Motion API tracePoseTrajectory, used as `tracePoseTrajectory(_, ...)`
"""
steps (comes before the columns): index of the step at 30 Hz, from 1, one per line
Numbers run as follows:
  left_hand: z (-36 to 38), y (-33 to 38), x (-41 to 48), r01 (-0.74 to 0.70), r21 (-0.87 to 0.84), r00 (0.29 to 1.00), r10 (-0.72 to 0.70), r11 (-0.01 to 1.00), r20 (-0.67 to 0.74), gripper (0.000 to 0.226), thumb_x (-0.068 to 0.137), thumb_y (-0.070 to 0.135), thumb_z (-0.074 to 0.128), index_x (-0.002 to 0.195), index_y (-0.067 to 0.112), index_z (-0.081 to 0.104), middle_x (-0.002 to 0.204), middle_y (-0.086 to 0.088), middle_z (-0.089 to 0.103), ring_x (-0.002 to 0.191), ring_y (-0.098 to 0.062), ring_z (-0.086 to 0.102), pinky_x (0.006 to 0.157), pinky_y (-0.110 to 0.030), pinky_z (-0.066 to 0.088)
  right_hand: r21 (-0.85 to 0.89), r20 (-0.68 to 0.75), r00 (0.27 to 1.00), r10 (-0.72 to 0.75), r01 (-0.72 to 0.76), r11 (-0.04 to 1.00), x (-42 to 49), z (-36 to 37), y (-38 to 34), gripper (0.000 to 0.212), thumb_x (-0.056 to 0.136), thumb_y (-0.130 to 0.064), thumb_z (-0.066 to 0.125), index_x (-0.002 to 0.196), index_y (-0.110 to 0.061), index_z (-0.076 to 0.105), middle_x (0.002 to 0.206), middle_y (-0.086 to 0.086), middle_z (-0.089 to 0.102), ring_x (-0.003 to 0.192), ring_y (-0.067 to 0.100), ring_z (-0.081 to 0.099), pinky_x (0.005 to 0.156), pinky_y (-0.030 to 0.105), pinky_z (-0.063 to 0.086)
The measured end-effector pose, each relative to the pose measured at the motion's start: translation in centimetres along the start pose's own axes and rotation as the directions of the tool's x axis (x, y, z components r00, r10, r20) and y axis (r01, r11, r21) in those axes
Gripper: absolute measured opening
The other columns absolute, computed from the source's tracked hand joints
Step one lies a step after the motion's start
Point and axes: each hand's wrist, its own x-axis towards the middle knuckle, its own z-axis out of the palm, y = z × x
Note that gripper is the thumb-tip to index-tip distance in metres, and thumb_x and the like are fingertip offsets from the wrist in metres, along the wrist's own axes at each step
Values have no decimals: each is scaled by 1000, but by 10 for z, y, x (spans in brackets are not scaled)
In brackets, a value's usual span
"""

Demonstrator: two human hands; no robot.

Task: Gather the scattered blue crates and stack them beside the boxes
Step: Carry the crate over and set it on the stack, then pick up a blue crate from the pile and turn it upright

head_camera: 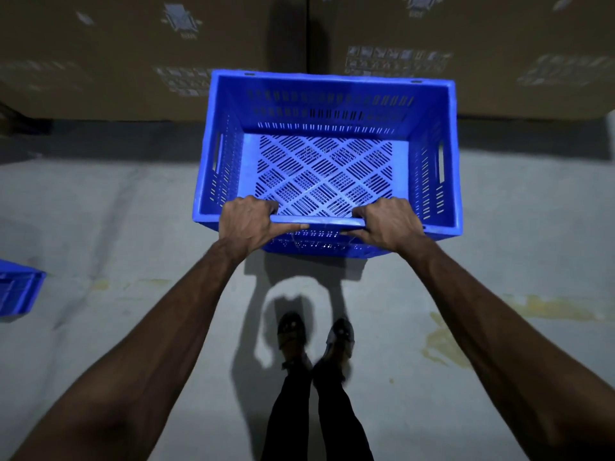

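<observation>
2 boxes (149, 61) wall off the far side; floor (116, 211) open leftward

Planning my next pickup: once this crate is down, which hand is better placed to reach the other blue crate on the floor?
Left, probably: the other crate lies at the left edge, nearest the left hand. The right hand would cross over. Both grip the held crate by its rim.
</observation>
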Motion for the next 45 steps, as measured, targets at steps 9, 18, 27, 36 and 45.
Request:
tracePoseTrajectory(9, -13, -4, 7, -37, -65, 989, 46, 997, 143, 90, 64, 105, 26, 92, 30, 68, 77, 4, 66, 82, -27, 65, 66, -32, 41, 66, 50, 995, 89, -92, 994, -2, -3, -5, 59, 86, -81, 46, 104, -28, 63, 92, 7, 71, 89, 34, 68, 66, 38, 42)
tracePoseTrajectory(18, -54, 15, -64, -273, -72, 957, 278, 959, 85, 71, 97, 65, 46, 154, 25, 37, 158, -4, 41, 142, -26, 41, 110, -46, 36, 321, 140, 946, 293, -323, 890, -70, -51, -48, 89, 76, -86, 56, 143, -28, 44, 142, -1, 56, 129, 28, 50, 104, 52, 38)
tracePoseTrajectory(27, -99, 32, -177, -244, -391, 921, 338, 888, 192, 60, 96, 61, 47, 145, 27, 48, 145, -1, 55, 128, -26, 55, 100, -43, 50, 575, 96, 951, 295, -295, 763, -168, -116, -83, 78, 86, -72, 59, 149, -30, 41, 151, -4, 51, 135, 21, 50, 101, 42, 49)
tracePoseTrajectory(36, -117, 75, -272, -112, -623, 988, 153, 774, 13, 39, 101, 44, 58, 134, 23, 62, 132, 5, 65, 120, -13, 57, 88, -19, 37, 694, -15, 942, 334, -231, 682, -257, -115, -110, 56, 90, -62, 62, 137, -35, 50, 139, -10, 58, 123, 15, 56, 95, 40, 52)
tracePoseTrajectory(45, -90, 126, -395, 103, -682, 995, -85, 724, 61, 41, 97, 54, 60, 130, 31, 64, 133, 12, 65, 122, -11, 59, 101, -32, 47, 669, 22, 980, 196, -160, 725, -334, -82, -152, 49, 92, -52, 64, 136, -30, 55, 135, -7, 61, 118, 16, 58, 91, 35, 49)
